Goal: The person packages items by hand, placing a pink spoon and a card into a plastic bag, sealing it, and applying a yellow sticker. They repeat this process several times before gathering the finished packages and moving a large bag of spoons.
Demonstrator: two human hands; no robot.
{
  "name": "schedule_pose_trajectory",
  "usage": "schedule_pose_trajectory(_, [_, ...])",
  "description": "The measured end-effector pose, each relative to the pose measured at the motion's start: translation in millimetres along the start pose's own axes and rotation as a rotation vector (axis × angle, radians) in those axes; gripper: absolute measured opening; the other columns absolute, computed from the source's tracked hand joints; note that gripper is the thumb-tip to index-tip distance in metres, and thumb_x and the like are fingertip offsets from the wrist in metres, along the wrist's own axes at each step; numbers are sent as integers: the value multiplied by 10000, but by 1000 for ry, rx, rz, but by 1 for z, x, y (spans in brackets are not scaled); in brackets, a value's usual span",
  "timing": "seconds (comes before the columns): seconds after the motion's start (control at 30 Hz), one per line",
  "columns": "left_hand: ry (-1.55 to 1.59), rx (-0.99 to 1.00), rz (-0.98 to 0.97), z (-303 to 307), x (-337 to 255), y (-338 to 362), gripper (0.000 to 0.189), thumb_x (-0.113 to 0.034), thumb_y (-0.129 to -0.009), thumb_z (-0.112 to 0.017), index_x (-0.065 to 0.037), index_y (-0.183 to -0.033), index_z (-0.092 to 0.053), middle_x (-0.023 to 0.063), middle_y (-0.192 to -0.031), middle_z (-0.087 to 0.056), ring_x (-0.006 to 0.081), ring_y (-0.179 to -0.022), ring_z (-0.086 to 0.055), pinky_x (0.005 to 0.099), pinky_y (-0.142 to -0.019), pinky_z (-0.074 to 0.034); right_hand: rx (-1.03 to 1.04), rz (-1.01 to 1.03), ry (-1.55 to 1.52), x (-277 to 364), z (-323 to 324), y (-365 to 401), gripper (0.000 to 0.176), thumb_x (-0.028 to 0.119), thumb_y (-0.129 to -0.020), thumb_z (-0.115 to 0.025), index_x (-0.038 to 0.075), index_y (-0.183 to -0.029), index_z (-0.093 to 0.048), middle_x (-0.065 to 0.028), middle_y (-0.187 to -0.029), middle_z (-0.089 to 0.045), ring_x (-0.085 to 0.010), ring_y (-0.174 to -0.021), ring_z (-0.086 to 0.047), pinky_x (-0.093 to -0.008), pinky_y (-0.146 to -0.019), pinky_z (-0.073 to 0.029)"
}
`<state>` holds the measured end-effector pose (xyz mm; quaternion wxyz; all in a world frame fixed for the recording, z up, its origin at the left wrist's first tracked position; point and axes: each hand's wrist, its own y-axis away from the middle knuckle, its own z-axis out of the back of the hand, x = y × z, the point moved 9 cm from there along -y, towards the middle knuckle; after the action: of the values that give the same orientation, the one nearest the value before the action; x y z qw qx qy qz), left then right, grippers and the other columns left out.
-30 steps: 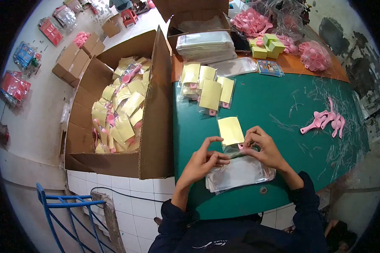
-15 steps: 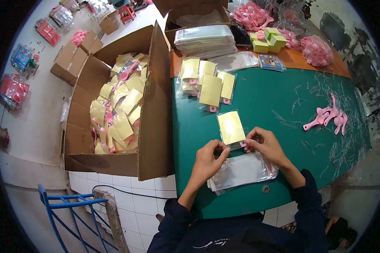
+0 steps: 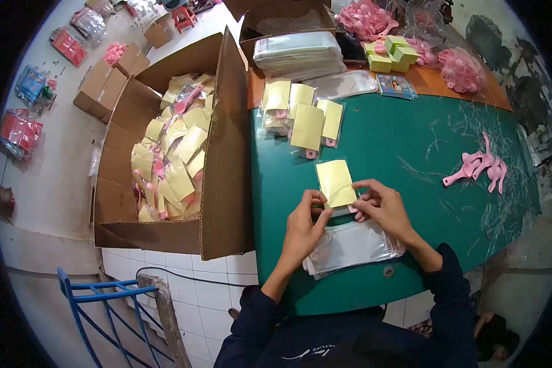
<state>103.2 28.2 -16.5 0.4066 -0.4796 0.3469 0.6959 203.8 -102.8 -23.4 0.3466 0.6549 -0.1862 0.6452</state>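
Note:
A clear plastic bag with a pale yellow card [image 3: 335, 180] inside lies at mid-table, a pink spoon handle [image 3: 352, 208] showing at its lower right. My left hand [image 3: 306, 224] pinches the lower left of this bag, thumb and index finger together. At the lower right corner, beside the pink handle, my right hand [image 3: 383, 210] has its fingers closed on the bag. Just below both hands is a stack of flat clear plastic bags [image 3: 356, 248]. Several packed bags with yellow cards [image 3: 307, 127] lie further up the table.
A large cardboard box [image 3: 227, 165] full of packed bags stands left of the green table [image 3: 405, 135]. Loose pink spoons [image 3: 479, 165] and plastic scraps lie on the right. Behind are bag stacks [image 3: 297, 55], small yellow-green boxes [image 3: 391, 54] and bagged pink spoons [image 3: 460, 70].
My left hand has moved slightly up, its fingers now over the card's lower left edge. My right fingers have shifted a little at the lower right corner.

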Motion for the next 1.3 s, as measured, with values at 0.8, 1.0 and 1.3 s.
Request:
schedule_pose_trajectory(0.8, [-457, 154, -363, -60, -48, -19, 354, -222, -747, -702, -10, -976, -534, 161, -893, -544, 309, -763, -565, 387, -692, -458, -463, 386, 1357, 63, 168, 45, 162, 26, -742, -571, 57, -900, -556, -102, -912, -538, -292, -887, -511, -396, -751, -377])
schedule_pose_trajectory(1.0, [-154, 518, -171, -85, -26, -31, 254, -189, -752, -710, -6, -891, -601, 99, -843, -629, 170, -720, -587, 295, -666, -476, -474, 589, 923, 141, 119, 43, 199, 87, -791, -591, 35, -980, -559, -115, -820, -579, -225, -789, -575, -334, -726, -430])
schedule_pose_trajectory(1.3, [563, 373, 66, -42, -9, -41, 278, -75, -807, -665, 28, -1023, -524, 133, -856, -665, 128, -793, -631, 237, -700, -506, -389, 479, 323, 106, 94, 9, 239, 87, -817, -623, 18, -1029, -534, -76, -800, -625, -113, -752, -607, -245, -697, -474])
